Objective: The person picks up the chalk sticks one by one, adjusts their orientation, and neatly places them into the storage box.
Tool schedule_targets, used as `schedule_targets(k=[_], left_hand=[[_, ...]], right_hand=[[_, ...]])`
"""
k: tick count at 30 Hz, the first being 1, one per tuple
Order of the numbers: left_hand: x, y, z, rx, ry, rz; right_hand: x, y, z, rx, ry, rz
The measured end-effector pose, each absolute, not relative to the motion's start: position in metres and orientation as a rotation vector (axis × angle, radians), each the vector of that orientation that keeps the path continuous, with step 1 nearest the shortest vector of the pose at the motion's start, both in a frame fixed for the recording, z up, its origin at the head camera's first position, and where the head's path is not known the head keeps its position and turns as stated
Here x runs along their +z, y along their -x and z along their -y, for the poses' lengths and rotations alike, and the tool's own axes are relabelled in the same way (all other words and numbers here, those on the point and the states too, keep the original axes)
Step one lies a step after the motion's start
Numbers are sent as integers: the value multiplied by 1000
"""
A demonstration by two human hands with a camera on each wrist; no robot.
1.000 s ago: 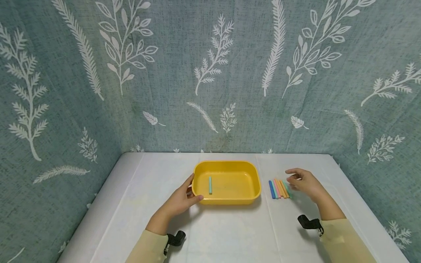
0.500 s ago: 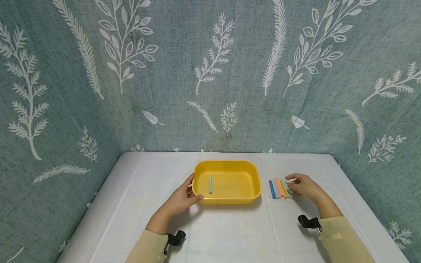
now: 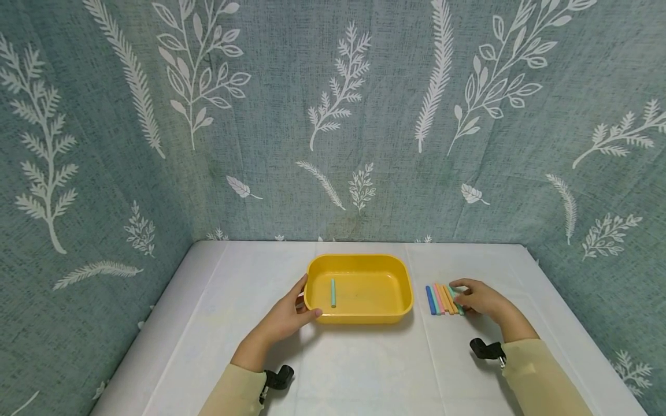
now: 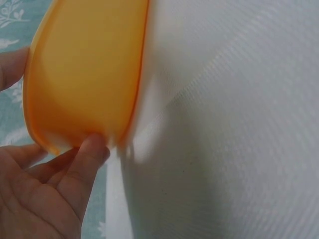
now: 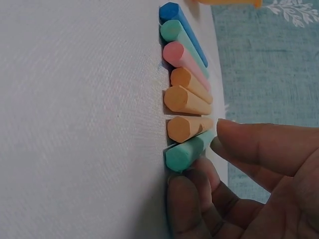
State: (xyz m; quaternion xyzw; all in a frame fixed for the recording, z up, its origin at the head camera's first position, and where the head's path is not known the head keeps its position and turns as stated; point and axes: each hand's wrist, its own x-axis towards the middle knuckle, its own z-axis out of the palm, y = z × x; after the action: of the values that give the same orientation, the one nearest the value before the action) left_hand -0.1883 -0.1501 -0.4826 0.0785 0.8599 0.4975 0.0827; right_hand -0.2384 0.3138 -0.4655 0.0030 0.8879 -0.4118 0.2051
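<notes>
A yellow tray (image 3: 359,263) stands mid-table with one teal chalk stick (image 3: 333,293) lying in it. My left hand (image 3: 309,296) grips its near left corner; the thumb (image 4: 92,152) presses the outer wall of the tray (image 4: 84,74). To the tray's right lies a row of chalk sticks (image 3: 441,299), blue (image 5: 182,25) at the left, then teal, pink and orange. My right hand (image 3: 460,297) is at the row's right end. There its curled fingers (image 5: 249,144) pinch the green chalk stick (image 5: 187,152), which still lies on the cloth.
The white-covered table (image 3: 364,370) is walled at the back and both sides by a grey-green leaf-print curtain (image 3: 333,115). Black camera mounts sit on both wrists (image 3: 278,377), (image 3: 486,349).
My right hand has dropped from above the chalk row and moved nearer, its fingers closing round the green stick at the right end. The left hand and the tray have stayed put.
</notes>
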Motion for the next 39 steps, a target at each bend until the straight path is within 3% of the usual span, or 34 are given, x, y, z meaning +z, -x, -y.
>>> schedule_targets(k=[14,39], left_hand=[[-484,189,150,1510,-226,-2547],[-482,187,150,1481,-226,-2562]], right_hand=[[-467,244,-312,-1067,69,-2451],[-469,235,-318,-1235,-47,-2461]])
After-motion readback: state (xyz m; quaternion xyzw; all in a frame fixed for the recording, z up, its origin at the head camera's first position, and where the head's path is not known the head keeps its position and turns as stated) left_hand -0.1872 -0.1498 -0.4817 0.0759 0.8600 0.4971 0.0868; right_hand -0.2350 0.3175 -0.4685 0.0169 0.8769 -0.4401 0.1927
